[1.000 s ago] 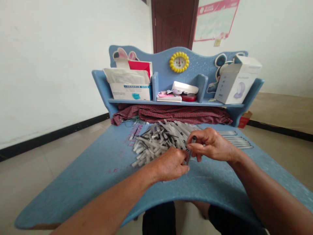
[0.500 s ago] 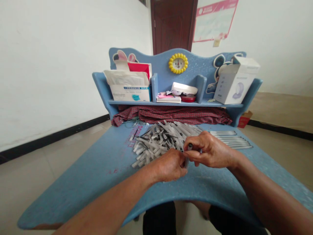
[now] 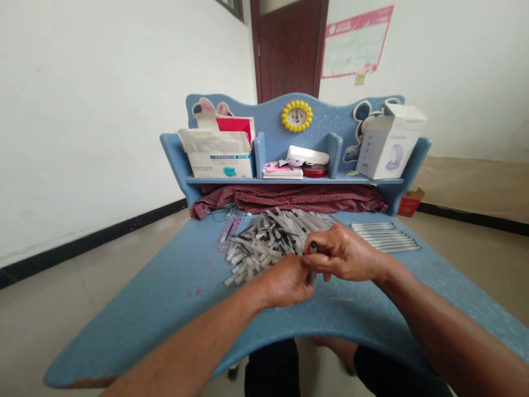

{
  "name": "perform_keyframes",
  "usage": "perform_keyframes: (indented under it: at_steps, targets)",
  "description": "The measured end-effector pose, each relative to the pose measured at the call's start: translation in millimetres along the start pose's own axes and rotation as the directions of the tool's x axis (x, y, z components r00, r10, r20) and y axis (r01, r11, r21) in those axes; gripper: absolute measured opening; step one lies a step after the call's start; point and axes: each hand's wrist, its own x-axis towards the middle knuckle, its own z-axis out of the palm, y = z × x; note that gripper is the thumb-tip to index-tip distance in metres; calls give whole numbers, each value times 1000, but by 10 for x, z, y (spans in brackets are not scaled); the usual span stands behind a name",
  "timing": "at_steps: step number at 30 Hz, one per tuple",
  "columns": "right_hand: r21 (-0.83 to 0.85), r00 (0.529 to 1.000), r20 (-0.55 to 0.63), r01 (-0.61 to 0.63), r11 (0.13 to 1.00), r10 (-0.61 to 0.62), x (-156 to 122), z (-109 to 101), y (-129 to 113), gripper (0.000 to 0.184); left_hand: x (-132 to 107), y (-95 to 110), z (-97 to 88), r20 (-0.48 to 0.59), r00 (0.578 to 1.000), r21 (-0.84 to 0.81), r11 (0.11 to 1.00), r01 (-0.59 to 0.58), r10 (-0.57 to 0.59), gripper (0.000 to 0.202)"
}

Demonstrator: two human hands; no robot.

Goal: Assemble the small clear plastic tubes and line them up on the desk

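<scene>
Left hand (image 3: 289, 282) and right hand (image 3: 345, 252) clamped together on one pen (image 3: 313, 261).
The right hand sat lower than a second earlier.

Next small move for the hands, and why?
Probably press the dark-ended tube down slightly with the right hand, the left hand bracing: the right grips its upper part, dark end up, the left its lower part.

The right hand (image 3: 341, 253) has lowered, and the pen (image 3: 313, 267) stands more upright.
</scene>
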Motion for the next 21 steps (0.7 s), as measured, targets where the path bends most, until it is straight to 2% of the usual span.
perform_keyframes:
  at_steps: [4, 10, 15, 21]
  targets:
    - [-4, 999, -39, -12, 1000, 12, 22, 15, 21, 12, 6, -36, 23, -10, 1000, 9, 1000, -20, 20, 7]
    - [137, 995, -68, -60, 989, 70, -28, 1, 96, 11, -3, -26, 19, -27, 1000, 67, 998, -10, 12, 13]
    - [53, 995, -104, -6, 999, 11, -49, -16, 90, 9, 3, -27, 27, -54, 998, 99, 995, 21, -16, 11]
    - [43, 996, -93, 15, 999, -11, -49, -30, 88, 10, 10, -20, 33, -70, 997, 117, 993, 17, -9, 11]
